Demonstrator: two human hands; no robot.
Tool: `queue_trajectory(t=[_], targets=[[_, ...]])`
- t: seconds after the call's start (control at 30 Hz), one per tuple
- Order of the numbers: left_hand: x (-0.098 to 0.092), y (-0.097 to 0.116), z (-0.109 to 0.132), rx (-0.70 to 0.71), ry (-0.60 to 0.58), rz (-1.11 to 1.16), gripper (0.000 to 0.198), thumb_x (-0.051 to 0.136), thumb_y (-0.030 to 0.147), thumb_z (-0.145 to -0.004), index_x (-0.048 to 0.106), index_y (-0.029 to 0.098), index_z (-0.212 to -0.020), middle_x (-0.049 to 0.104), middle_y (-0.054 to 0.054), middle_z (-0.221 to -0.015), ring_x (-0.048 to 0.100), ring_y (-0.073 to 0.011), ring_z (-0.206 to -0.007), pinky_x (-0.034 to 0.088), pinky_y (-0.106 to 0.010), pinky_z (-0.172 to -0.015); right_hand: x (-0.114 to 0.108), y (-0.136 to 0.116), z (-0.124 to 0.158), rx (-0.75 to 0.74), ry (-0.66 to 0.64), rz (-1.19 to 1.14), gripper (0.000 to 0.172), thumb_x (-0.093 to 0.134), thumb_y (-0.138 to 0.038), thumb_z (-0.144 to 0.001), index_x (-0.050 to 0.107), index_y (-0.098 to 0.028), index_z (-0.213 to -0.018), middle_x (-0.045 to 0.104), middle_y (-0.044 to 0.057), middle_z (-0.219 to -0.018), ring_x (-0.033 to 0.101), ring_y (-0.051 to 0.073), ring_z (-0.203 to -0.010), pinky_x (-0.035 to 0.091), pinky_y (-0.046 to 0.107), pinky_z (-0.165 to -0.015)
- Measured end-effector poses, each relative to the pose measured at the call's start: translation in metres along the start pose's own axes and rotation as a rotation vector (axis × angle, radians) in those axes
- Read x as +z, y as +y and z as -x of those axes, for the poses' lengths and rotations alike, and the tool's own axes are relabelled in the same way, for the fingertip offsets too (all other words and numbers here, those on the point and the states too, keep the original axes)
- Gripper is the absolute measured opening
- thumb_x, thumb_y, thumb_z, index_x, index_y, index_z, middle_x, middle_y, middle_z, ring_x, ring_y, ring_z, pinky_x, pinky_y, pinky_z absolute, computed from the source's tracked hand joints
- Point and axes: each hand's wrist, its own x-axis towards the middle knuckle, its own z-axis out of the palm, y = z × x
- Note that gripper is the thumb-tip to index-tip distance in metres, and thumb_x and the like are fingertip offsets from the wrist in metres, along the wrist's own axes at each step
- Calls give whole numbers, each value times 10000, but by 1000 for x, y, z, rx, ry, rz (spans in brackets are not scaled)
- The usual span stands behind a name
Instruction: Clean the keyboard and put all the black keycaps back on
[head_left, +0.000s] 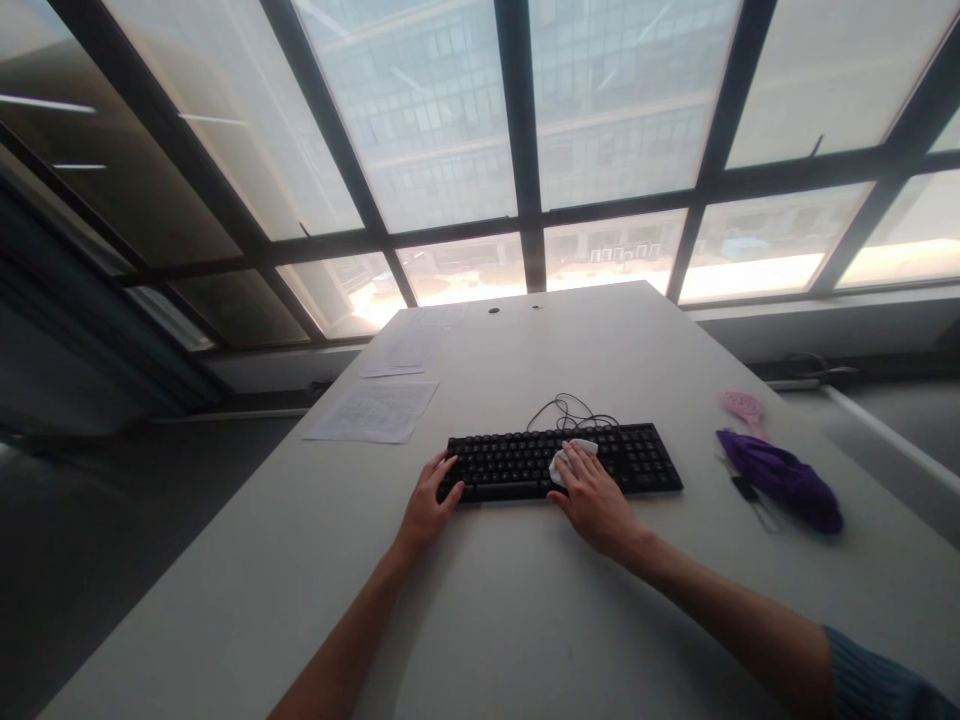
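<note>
A black keyboard [510,460] lies flat on the white table [517,580], with its thin cable [571,402] loosely looped behind it. My left hand [429,503] grips the keyboard's left end, thumb at the front edge and fingers at the side and top. Under the fingers of my right hand [592,497] is a crumpled white wipe [588,446], pressed onto the keys right of the middle. Whether it is paper or cloth I cannot tell. My right palm hides some of the keys beneath it.
To the right lie a purple cloth bundle [784,480], a pink hairbrush [742,406] and a small black object with a loop [745,488]. Printed sheets [373,412] lie along the table's left side. Large windows [442,100] stand beyond the far edge.
</note>
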Motion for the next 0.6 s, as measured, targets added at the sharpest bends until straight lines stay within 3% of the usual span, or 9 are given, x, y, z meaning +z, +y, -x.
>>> queue_trajectory(t=[0.37, 0.6], targets=[[0, 1, 0, -7, -2, 5, 457, 553, 399, -925, 599, 207, -1337, 499, -115, -1485, 466, -277, -1392, 348, -488, -1203, -2, 3, 4, 7, 22, -49, 459, 523, -360, -997, 588, -92, -1364, 427, 213, -1552, 354, 322, -1472, 330, 499, -1197], [2, -3, 1, -2, 4, 1, 456, 557, 405, -927, 600, 207, -1336, 490, -114, -1496, 465, -278, -1394, 345, -492, -1204, 11, -8, 6, -20, 14, -6, 640, 540, -449, -985, 435, -105, -1514, 274, 177, -1638, 204, 326, -1531, 239, 491, -1233]])
